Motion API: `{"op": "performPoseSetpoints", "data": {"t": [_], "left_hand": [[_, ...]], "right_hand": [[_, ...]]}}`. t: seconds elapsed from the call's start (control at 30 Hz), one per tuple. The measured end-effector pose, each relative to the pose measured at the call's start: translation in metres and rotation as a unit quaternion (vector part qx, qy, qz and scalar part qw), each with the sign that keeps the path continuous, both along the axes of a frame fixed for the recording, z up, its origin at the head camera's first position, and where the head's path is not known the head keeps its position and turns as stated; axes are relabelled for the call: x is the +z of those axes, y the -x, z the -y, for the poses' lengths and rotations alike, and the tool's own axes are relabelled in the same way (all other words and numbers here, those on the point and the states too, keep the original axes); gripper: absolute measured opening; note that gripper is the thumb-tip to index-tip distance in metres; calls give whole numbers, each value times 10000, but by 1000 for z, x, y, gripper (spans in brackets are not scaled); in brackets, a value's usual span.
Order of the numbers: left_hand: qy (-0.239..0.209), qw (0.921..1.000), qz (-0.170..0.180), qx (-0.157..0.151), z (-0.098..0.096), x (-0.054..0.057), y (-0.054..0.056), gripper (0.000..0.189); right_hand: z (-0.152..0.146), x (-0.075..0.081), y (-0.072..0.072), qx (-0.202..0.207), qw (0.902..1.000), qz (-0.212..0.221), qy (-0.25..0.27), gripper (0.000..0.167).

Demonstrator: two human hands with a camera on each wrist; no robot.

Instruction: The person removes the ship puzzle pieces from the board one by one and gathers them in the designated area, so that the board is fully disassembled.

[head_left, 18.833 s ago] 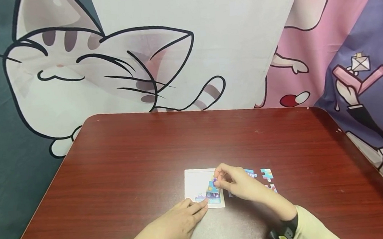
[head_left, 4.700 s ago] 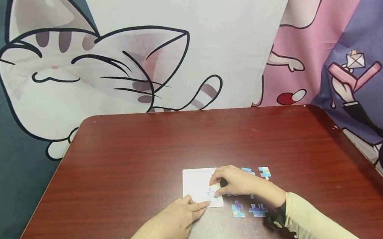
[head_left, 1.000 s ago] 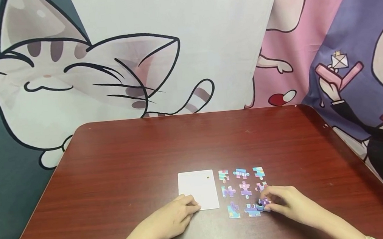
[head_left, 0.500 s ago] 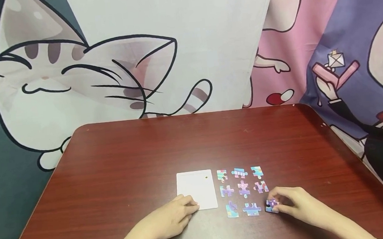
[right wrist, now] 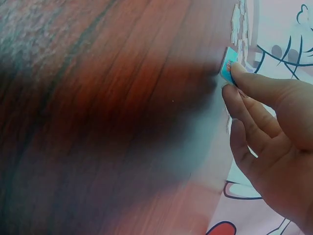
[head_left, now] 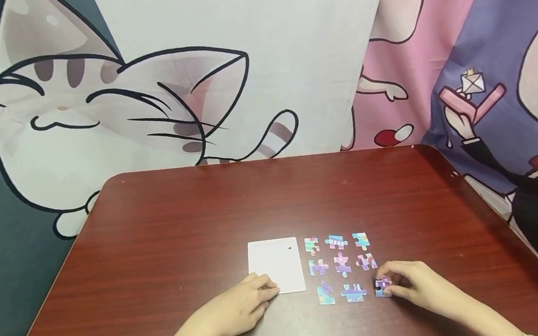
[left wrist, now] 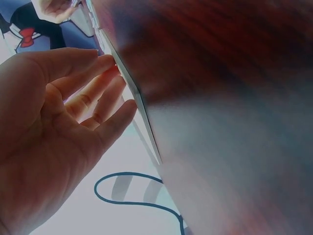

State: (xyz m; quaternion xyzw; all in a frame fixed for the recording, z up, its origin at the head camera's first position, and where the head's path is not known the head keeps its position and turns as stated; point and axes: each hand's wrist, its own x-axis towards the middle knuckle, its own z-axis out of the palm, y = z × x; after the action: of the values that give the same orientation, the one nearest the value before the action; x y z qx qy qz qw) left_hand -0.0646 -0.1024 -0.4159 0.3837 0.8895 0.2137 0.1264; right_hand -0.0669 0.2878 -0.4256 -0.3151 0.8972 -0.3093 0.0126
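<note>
A white square puzzle board (head_left: 277, 260) lies on the table with a small dark spot near its upper right corner. My left hand (head_left: 245, 306) rests on its lower left part, fingertips on the surface; the left wrist view shows these fingers (left wrist: 120, 115) loosely bent along the board's edge. At the right end of the lowest row of pieces, my right hand (head_left: 410, 281) pinches a purple and blue jigsaw piece (head_left: 382, 287) between thumb and fingers. In the right wrist view the thumb presses on this piece (right wrist: 226, 66), which is slightly tilted over the table.
To the right of the board, several colourful jigsaw pieces (head_left: 342, 264) lie apart in three rows. The reddish-brown wooden table (head_left: 181, 213) reaches back to a cartoon-printed cloth (head_left: 316, 52) hanging behind it.
Earlier, puzzle pieces lay on the board; now its surface is bare and the pieces lie in rows beside it. Over the last second my right hand shifts its piece rightward, away from its neighbour.
</note>
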Motion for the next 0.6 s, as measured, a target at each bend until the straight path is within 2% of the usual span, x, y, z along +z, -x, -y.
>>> {"op": "performPoseSetpoints", "data": {"t": [0.17, 0.27, 0.5, 0.6], "left_hand": [[-18, 10000, -15, -23, 0, -1, 0, 32], [-19, 10000, -14, -15, 0, -2, 0, 32], [-7, 10000, -30, 5, 1, -2, 0, 33], [-12, 10000, -55, 6, 1, -2, -1, 33]], "right_hand": [[-1, -4, 2, 178, 9985, -508, -7, 34], [-3, -5, 4, 357, 9972, -656, -13, 36], [-9, -8, 13, 706, 9969, -170, 296, 31], [-9, -8, 15, 770, 9965, -114, 298, 30]]}}
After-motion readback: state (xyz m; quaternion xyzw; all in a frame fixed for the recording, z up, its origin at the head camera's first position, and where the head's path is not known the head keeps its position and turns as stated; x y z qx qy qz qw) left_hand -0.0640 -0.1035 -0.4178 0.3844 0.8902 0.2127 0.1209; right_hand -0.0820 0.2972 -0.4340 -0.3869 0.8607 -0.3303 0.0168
